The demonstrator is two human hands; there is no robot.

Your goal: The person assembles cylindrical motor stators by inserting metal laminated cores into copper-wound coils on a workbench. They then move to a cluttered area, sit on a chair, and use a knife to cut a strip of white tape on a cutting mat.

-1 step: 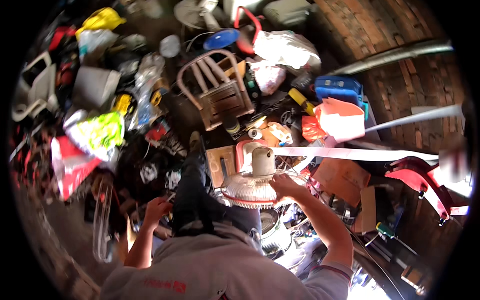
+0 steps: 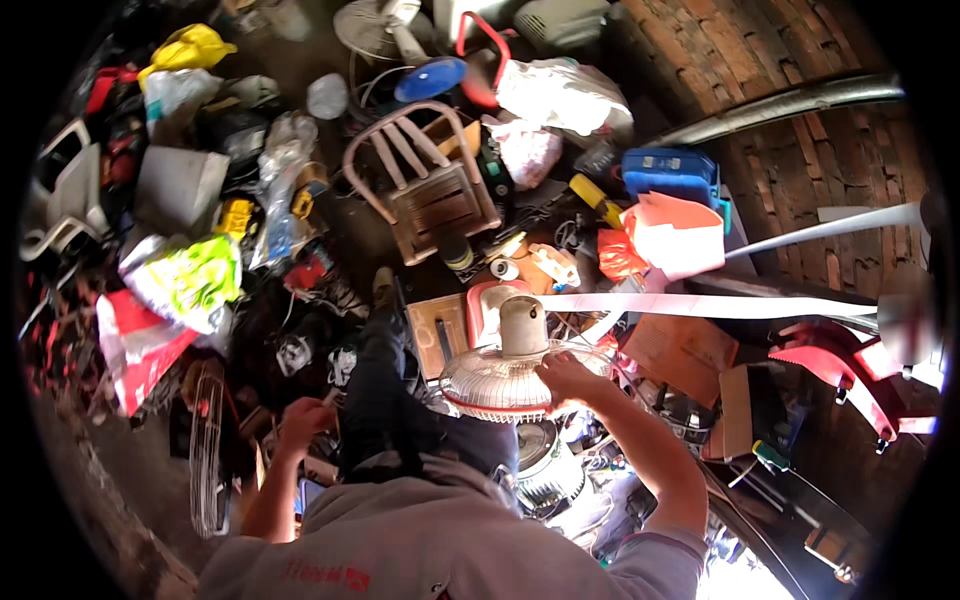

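Note:
An electric fan head [image 2: 480,384] with a round wire guard and a beige motor housing [image 2: 524,328] stands in front of me, right of my leg. My right hand [image 2: 568,383] is closed on the right part of its guard, fingers bent over the wires. To the left of my leg, my left hand [image 2: 307,422] hangs with curled fingers; whether anything small is in them I cannot make out. Below the fan, a round motor-like part [image 2: 540,450] shows in bright light. A loose wire guard [image 2: 207,450] stands on edge beside my left forearm.
Clutter covers the floor. A wooden chair [image 2: 440,190] lies ahead, with a blue case [image 2: 672,178] and a pink container [image 2: 676,236] to its right. A white strip [image 2: 700,306] runs right from the fan. Cardboard [image 2: 682,355] and a green-handled screwdriver [image 2: 768,456] lie at right.
The view has shifted slightly. My left hand has moved a little down, its fingers more curled in. My right hand stays on the fan guard.

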